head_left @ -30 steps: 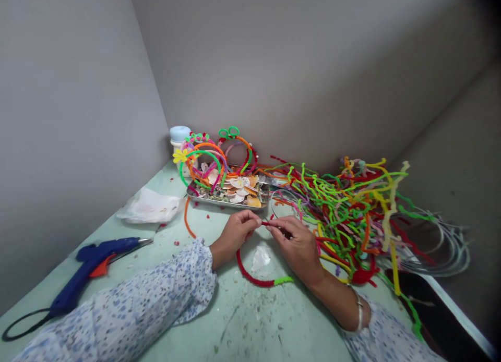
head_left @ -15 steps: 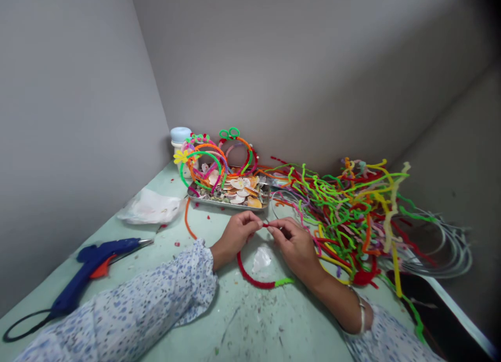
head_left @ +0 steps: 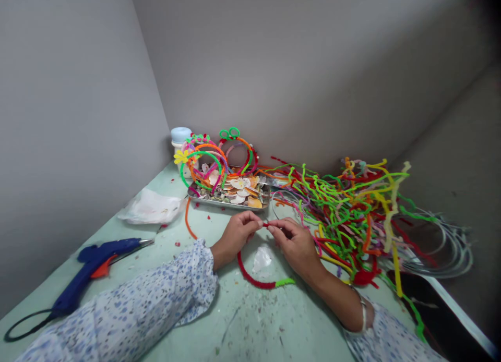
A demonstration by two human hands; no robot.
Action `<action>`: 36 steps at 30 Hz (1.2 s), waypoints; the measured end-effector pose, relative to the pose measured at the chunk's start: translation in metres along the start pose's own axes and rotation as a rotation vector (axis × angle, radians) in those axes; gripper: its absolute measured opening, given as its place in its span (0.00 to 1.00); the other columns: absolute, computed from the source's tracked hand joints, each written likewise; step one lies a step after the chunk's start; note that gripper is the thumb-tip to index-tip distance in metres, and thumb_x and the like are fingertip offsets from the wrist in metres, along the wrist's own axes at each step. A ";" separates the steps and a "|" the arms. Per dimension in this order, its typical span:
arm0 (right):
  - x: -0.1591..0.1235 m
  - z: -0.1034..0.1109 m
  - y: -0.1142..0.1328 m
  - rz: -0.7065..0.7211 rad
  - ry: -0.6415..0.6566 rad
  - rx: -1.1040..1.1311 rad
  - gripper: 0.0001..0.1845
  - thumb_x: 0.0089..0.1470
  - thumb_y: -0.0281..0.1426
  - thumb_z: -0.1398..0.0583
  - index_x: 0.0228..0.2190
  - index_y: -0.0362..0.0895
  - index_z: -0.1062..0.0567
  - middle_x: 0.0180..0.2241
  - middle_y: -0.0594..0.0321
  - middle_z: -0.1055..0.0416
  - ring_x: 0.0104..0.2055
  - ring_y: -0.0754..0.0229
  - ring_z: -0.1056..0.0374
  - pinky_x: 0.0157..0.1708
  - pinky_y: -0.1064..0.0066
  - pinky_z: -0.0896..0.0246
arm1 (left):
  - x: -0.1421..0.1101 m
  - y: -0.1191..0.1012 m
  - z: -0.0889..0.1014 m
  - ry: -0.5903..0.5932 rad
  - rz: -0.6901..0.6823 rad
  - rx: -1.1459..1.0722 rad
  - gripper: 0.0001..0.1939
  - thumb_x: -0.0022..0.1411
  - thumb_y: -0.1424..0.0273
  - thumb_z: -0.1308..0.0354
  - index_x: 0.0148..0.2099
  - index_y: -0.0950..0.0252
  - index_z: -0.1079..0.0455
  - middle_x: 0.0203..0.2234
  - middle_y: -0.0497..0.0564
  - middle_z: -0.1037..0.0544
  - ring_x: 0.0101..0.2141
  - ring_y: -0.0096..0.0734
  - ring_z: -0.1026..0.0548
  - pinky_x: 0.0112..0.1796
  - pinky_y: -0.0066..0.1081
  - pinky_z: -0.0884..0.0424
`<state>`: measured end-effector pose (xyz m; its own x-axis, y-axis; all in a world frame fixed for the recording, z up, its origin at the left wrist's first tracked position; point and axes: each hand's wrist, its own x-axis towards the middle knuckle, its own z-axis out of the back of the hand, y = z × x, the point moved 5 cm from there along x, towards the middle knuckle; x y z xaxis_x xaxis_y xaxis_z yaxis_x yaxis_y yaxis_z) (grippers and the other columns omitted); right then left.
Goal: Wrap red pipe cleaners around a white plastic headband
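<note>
Between my two hands runs a red pipe-cleaner band (head_left: 253, 281) that curves down toward me and ends in a bright green stretch (head_left: 284, 282). My left hand (head_left: 237, 234) is closed in a pinch on its red upper part. My right hand (head_left: 295, 244) pinches the same red piece just to the right, fingertips almost meeting the left ones. Only a short bit of red shows between the fingertips; the rest there is hidden. A crumpled, clear-white scrap (head_left: 262, 259) lies on the table inside the curve.
A metal tray of shells (head_left: 235, 203), with colourful pipe-cleaner hoops (head_left: 205, 147) above it, stands behind my hands. Right lies a tangled pipe-cleaner heap (head_left: 340, 205) beside coiled wire (head_left: 450, 247) and a black-and-white object (head_left: 434, 304). Left are a blue glue gun (head_left: 74, 286) and plastic bag (head_left: 151, 206).
Hardly anything differs. Both hands keep their pinch on the red band, and the view has shifted very slightly.
</note>
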<state>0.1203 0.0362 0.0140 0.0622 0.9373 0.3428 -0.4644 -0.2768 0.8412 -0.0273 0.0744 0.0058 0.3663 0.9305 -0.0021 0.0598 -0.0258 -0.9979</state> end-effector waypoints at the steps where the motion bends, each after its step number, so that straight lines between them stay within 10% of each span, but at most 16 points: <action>1: 0.000 0.000 0.000 0.007 0.002 -0.001 0.12 0.54 0.39 0.41 0.35 0.45 0.22 0.31 0.61 0.28 0.27 0.61 0.35 0.28 0.70 0.41 | 0.000 0.000 0.000 -0.001 0.000 -0.002 0.08 0.54 0.67 0.42 0.29 0.67 0.34 0.15 0.41 0.39 0.17 0.19 0.44 0.19 0.24 0.50; 16: 0.001 -0.004 -0.003 -0.315 0.143 0.176 0.15 0.51 0.42 0.41 0.28 0.42 0.25 0.13 0.69 0.37 0.17 0.66 0.45 0.19 0.74 0.51 | -0.001 0.001 -0.001 0.003 0.018 0.000 0.08 0.53 0.67 0.42 0.29 0.66 0.35 0.14 0.40 0.40 0.16 0.19 0.45 0.18 0.24 0.51; 36: 0.000 -0.010 -0.015 -0.398 0.192 0.464 0.16 0.49 0.43 0.38 0.25 0.42 0.30 0.16 0.70 0.39 0.18 0.68 0.46 0.19 0.75 0.55 | -0.001 -0.002 -0.001 0.008 0.004 -0.024 0.08 0.52 0.66 0.42 0.29 0.66 0.35 0.14 0.40 0.40 0.16 0.19 0.45 0.19 0.24 0.51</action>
<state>0.1181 0.0421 -0.0025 -0.0282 0.9966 -0.0777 -0.0051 0.0776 0.9970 -0.0265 0.0734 0.0075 0.3744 0.9273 -0.0050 0.0805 -0.0378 -0.9960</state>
